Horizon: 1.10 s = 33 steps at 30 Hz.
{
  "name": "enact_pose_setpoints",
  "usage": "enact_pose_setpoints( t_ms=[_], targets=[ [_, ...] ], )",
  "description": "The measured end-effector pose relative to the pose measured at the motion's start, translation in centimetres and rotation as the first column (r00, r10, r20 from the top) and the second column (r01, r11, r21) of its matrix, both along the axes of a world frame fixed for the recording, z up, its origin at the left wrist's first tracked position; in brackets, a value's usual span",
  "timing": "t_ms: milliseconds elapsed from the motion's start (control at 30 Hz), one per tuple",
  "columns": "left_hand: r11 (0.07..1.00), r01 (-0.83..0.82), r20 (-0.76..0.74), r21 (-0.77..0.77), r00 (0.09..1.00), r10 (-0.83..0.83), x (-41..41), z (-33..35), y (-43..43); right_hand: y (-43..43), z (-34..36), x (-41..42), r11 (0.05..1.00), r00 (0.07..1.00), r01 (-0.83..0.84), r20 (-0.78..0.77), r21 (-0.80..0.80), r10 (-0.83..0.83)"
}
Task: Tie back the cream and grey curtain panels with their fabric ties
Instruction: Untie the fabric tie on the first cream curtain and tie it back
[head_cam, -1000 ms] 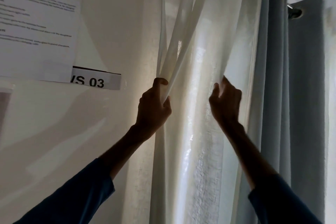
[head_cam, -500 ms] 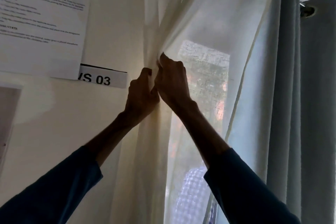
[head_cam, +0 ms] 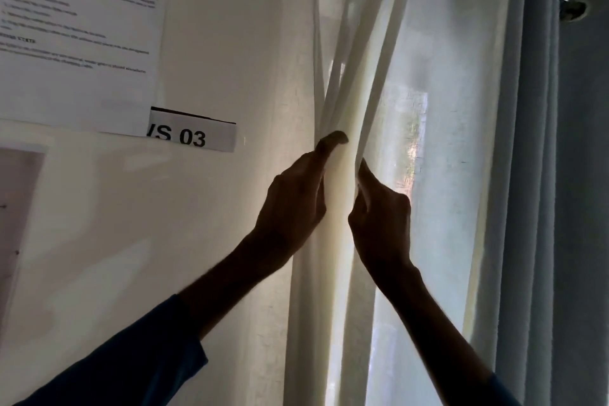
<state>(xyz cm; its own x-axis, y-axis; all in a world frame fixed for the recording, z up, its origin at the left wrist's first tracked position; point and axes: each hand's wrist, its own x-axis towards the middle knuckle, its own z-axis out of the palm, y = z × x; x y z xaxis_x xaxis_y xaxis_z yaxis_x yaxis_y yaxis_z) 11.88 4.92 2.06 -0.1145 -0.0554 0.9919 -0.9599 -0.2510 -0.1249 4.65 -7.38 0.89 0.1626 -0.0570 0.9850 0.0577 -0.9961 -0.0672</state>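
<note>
The sheer cream curtain panel (head_cam: 438,175) hangs in front of a bright window, its left part gathered into narrow folds (head_cam: 346,102). My left hand (head_cam: 293,204) wraps around the gathered folds from the left, thumb hooked over the front. My right hand (head_cam: 382,217) pinches the same bundle from the right, touching the left hand's grip height. The grey curtain panel (head_cam: 560,208) hangs loose at the far right, untouched. No fabric tie is visible.
A cream wall (head_cam: 214,43) lies left of the curtain with a printed paper sheet (head_cam: 75,30) and a label reading "VS 03" (head_cam: 192,135). A curtain rod end and grommet (head_cam: 571,8) show at the top right.
The right hand swept the cream fabric from the right over to the left hand. Both hands now sit slightly apart around a tighter, narrower bundle of folds.
</note>
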Motion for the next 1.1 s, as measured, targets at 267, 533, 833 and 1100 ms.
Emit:
enact_pose_setpoints(
  t_ms=[267, 533, 833, 1100],
  targets=[
    [0.999, -0.017, -0.264, 0.050, 0.964, 0.030, 0.0, -0.1, -0.4, 1.1, -3.2, 0.9, 0.992, 0.992, -0.115, -0.060, -0.046, 0.112],
    [0.998, 0.058, -0.437, -0.020, 0.897, -0.061, 0.2, 0.4, -0.4, 2.3, -5.9, 2.1, 0.950, 0.958, -0.288, -0.043, -0.121, 0.285],
    [1.000, -0.016, -0.250, -0.011, 0.968, 0.013, 2.3, -0.9, -0.7, -3.1, -2.1, -0.7, 0.995, 0.955, -0.074, 0.281, -0.072, 0.092],
    [1.000, 0.016, -0.263, -0.017, 0.964, -0.020, 2.3, -1.2, -1.2, -10.3, 2.5, -3.3, 0.931, 0.941, 0.156, 0.238, 0.330, -0.242]
  ],
)
